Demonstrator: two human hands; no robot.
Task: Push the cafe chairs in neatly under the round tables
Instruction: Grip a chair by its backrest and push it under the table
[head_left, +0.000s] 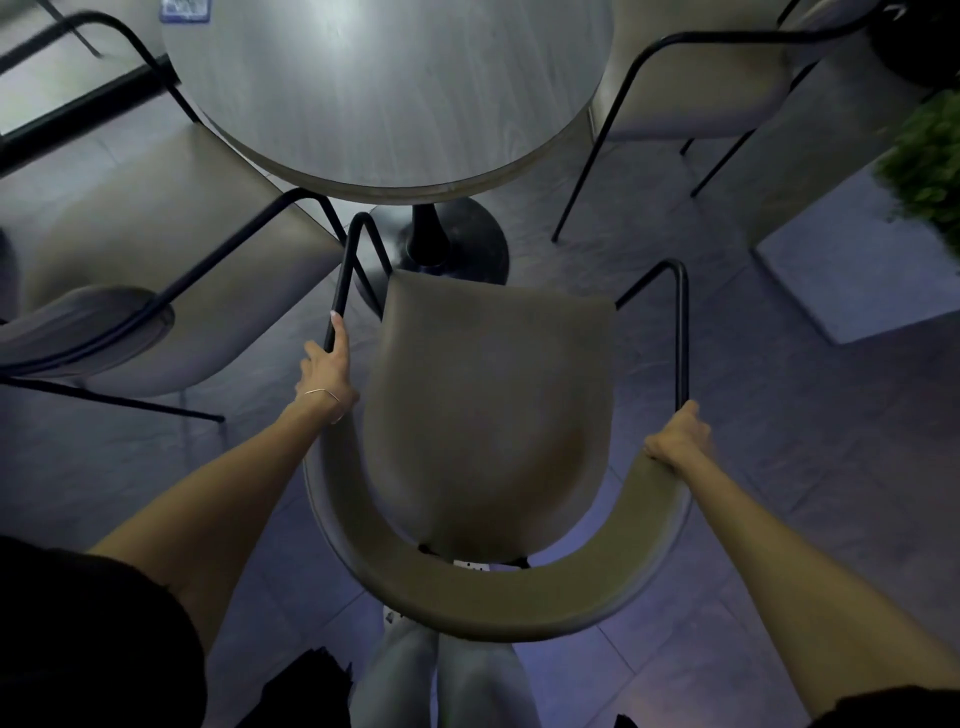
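Left hand (326, 366) and right hand (678, 434) clamped on chair (493, 395) armrests (seat between them), facing round table (384, 88).

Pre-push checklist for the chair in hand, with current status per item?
1. Left hand gripping the chair by its left black arm tube: ok.
2. Right hand holding where the right tube meets the curved backrest: ok.
3. Chair square to the round table: ok, seat front points at the pedestal base.
4. Seat already under the tabletop: not ok, its front edge sits short of the table edge.
5. Clearance to the left neighbouring chair: not ok, its black frame runs close to the held chair's left arm loop.
6. Chair legs clear of the pedestal base: cannot tell, hidden under the seat.
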